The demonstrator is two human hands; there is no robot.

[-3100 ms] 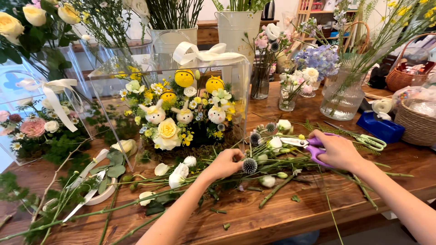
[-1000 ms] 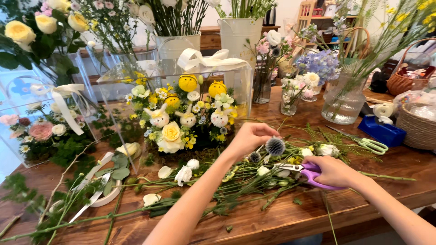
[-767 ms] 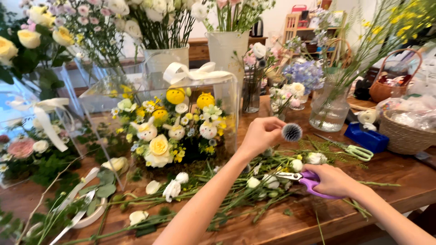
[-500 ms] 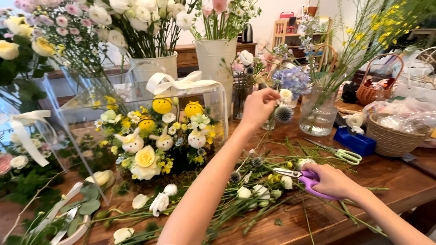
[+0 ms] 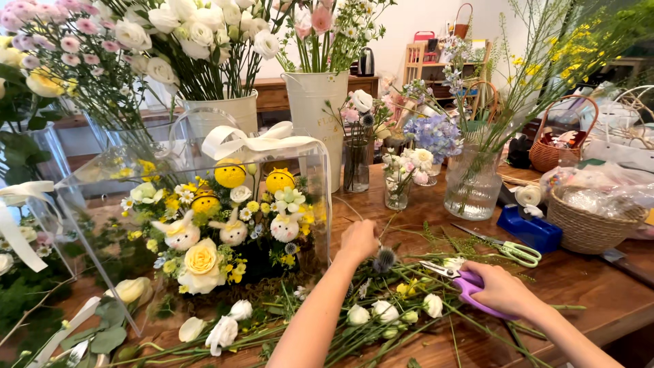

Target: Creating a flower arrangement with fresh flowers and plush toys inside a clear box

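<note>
a spiky thistle head point(image 5: 385, 258) is pinched in the left hand point(image 5: 359, 240) beside a clear flower box point(image 5: 204, 211), while purple scissors point(image 5: 463, 283) are gripped by the right hand point(image 5: 503, 289) above the stem-strewn wooden surface point(image 5: 579, 300).

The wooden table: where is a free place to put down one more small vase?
Bare wood shows on the table at the near right edge, between the green scissors and the woven basket. Another strip lies behind the clear flower box, near the glass vase. Around both hands, cut stems crowd everything.
</note>
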